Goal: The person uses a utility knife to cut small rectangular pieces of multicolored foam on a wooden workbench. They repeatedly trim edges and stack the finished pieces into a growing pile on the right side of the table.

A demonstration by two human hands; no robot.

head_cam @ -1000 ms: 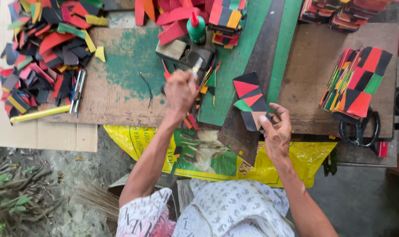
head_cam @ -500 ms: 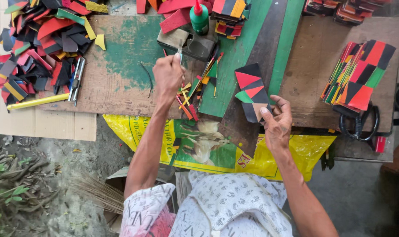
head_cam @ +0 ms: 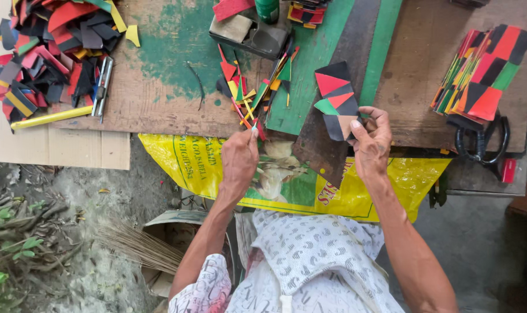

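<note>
Patchwork piece (head_cam: 337,99) shows black, red, green, tan triangles; scrap heap (head_cam: 55,46) at ten o'clock mixes red, black, yellow; sack (head_cam: 391,185) glows yellow.

Even, soft daylight falls across the surface (head_cam: 159,110); shadows are faint, no glare. Focus is sharp throughout, with slight wide-angle bending at the frame edges.

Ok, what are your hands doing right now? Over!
Left hand pinching a thin red strip. Right hand holding the patchwork piece on the board. Loose strips lie between them.
</note>
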